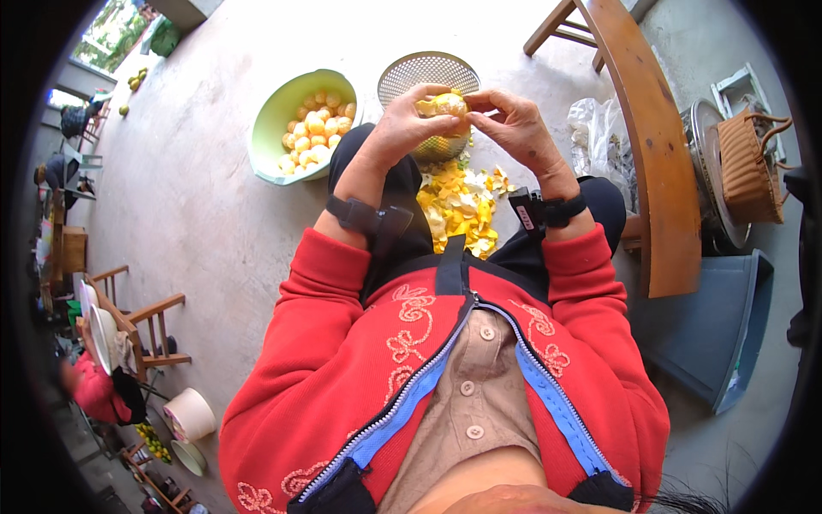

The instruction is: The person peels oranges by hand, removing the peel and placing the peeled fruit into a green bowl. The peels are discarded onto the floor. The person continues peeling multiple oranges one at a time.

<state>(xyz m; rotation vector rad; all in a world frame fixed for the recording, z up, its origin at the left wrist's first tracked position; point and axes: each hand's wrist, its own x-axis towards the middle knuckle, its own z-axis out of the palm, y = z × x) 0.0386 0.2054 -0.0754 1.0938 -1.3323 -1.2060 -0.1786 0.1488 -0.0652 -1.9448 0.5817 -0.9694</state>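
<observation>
My left hand (414, 119) holds a partly peeled citrus fruit (452, 105) between thumb and fingers, with a flap of yellow peel standing off it. At its right side, the thumb and fingertips of my right hand (510, 122) grip the fruit's edge. Both hands are over a perforated colander (420, 67), whose contents they mostly hide. A heap of yellow and white peel (459, 209) lies on the floor between my legs. Left of my knee, a light green basin (273, 122) holds many peeled citrus fruits (314, 132).
To the right stand a wooden bench (655, 141), a clear plastic bag (597, 135), a brown basket (748, 167) and a grey bin (700, 327). At far left, a person in a pink top (96, 392) is near a wooden chair (138, 327) and a white bucket (191, 414).
</observation>
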